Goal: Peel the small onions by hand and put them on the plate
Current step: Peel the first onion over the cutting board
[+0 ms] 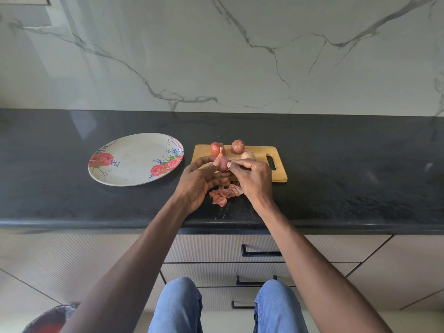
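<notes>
Half-peeled onion (223, 163) held above cutting board's (278, 175) near-left corner, gripped by curled left hand (198, 181), skin pinched by right hand (252, 176). Three onions (237, 146) behind on board. Plate (134, 159) bare, just left. Peels (222, 195) near counter edge.

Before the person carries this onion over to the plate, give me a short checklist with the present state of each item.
1. Onion in hand held securely: ok, left hand grips it and right hand pinches at its side.
2. Onion fully peeled: not ok, a flap of skin still sticks up from it.
3. Floral plate free to receive it: ok, nothing lies on it.
4. Path to the plate: ok, only bare countertop lies between.
5. Onions left on the cutting board: not ok, three remain.
6. Peels kept off the plate: ok, they lie on the countertop.
</notes>
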